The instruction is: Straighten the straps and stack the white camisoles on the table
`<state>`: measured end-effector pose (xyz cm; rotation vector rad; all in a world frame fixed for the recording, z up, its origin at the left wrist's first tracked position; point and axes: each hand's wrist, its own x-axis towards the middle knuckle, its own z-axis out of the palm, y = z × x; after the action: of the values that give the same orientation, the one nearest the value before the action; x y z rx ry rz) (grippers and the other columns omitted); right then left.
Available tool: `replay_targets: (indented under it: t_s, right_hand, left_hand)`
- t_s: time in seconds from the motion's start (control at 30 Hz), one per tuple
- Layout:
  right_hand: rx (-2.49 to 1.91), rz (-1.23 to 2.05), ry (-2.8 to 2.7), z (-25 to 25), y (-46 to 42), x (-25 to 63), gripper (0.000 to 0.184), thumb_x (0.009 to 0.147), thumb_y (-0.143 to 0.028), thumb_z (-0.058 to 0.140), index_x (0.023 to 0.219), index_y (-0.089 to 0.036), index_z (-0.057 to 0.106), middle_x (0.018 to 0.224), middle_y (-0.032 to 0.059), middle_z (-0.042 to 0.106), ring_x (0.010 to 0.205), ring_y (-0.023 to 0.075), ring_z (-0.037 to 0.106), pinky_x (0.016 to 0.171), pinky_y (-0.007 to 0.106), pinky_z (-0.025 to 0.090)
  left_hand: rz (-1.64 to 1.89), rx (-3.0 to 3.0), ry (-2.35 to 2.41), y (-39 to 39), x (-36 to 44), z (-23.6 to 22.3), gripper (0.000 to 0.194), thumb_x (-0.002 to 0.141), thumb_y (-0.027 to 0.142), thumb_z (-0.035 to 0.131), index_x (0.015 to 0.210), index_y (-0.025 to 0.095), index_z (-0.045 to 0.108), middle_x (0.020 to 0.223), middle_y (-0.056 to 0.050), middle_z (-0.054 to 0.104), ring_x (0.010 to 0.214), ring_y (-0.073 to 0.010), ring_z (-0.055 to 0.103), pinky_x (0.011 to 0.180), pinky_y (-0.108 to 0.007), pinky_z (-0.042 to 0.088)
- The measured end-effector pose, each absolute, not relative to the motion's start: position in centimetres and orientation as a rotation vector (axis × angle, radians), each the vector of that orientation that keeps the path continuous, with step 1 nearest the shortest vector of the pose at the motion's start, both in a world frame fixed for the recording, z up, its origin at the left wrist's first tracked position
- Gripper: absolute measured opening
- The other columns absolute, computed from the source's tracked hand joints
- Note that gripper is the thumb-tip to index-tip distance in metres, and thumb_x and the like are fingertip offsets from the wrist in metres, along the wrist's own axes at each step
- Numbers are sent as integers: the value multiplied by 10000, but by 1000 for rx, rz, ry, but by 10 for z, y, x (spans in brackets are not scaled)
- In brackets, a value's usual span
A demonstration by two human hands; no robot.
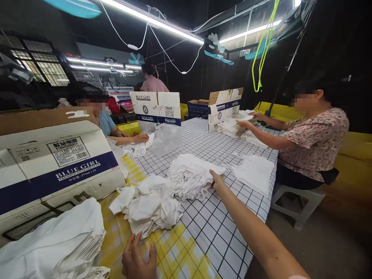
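Observation:
My right hand (pixel 216 179) reaches out over the table, its fingers closed on the right edge of a stack of white cloth drawstring bags (pixel 188 174). Cords and folded edges bunch along the front of that stack. Closer to me, a crumpled heap of white cloth bags (pixel 155 203) lies partly on a yellow checked cover. My left hand (pixel 139 255) is open just below this heap, fingers apart and palm down, holding nothing. At lower left rises a tall pile of flat white cloth (pixel 58 240).
A Blue Girl carton (pixel 58 166) stands at left; two more cartons (pixel 155 108) (pixel 225 108) are farther back. A flat stack of bags (pixel 255 172) lies at right. Two seated co-workers (pixel 314 128) (pixel 107 122) handle white cloth. Yellow-green cords (pixel 263 50) hang overhead.

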<state>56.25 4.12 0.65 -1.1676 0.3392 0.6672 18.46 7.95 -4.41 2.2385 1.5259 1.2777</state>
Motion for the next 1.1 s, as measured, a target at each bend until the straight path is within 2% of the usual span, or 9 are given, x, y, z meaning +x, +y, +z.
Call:
replay_targets:
  t_s: [0.43, 0.67, 0.9, 1.1]
  right_hand:
    - [-972, 840, 437, 35, 49, 548, 319, 889, -327, 531, 1155, -151, 530, 1127, 76, 573, 936, 186, 594, 783, 384, 514]
    - [-1000, 881, 441, 40, 52, 540, 287, 888, -341, 533, 1088, -136, 560, 1016, 57, 612, 825, 151, 615, 706, 330, 530]
    - [-1066, 882, 422, 43, 60, 536, 320, 888, -320, 534, 1161, -153, 528, 1145, 78, 565, 958, 193, 588, 802, 395, 506]
    - [-1148, 797, 370, 43, 48, 537, 309, 892, -318, 527, 1160, -165, 533, 1165, 78, 558, 975, 197, 580, 817, 397, 501]
  left_hand:
    - [1349, 2290, 1480, 86, 180, -58, 404, 820, 429, 448, 1145, 195, 501, 1203, -127, 515, 1141, -303, 480, 948, -466, 387]
    - [1273, 2212, 1511, 77, 182, -45, 362, 842, 403, 415, 1134, 207, 501, 1198, -120, 529, 1156, -305, 468, 962, -491, 349]
    - [1294, 2239, 1498, 81, 182, -51, 333, 846, 363, 424, 1128, 206, 505, 1176, -110, 540, 1132, -284, 492, 959, -458, 352]
    - [1299, 2233, 1479, 83, 180, -57, 318, 846, 345, 427, 1120, 209, 512, 1162, -100, 548, 1105, -280, 507, 950, -457, 360]
